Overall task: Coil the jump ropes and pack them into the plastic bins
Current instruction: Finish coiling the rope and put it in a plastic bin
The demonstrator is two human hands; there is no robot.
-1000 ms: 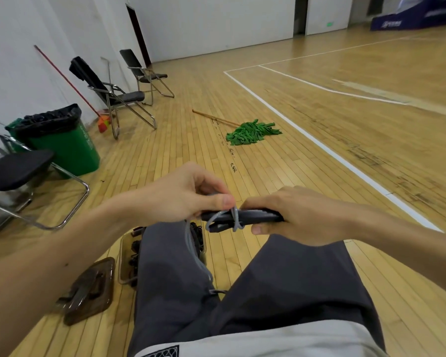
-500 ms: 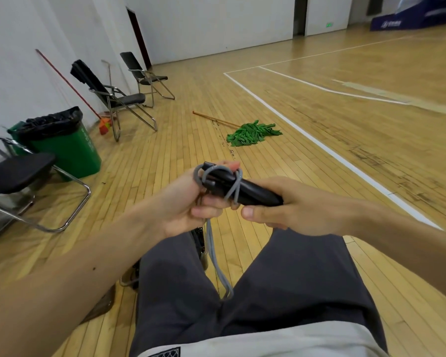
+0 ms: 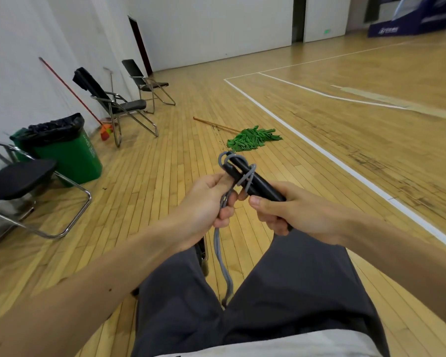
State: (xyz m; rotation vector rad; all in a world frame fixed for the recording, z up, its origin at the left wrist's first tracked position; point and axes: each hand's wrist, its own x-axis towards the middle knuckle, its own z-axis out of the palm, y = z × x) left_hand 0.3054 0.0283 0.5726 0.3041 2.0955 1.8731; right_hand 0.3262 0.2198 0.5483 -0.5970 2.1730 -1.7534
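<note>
Jump rope [image 3: 246, 176] held out over the lap [image 3: 294, 279], above the gym floor [image 3: 165, 163]! Clamped by the right hand [image 3: 294, 212] around the paired black handles [image 3: 262, 183]; pinched by the left hand [image 3: 206, 204] at the grey cord [image 3: 220, 253]. Only a few loose turns near the handle tips, long tail dangling between the knees. Risky: could have slid off the ends and unravelled with any slackening of the pull.

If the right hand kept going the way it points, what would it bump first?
Probably the left hand, which pinches the grey rope right beside it. The right hand, gripping the black handles, points leftward at it; the two look almost touching, though depth is unclear.
</note>
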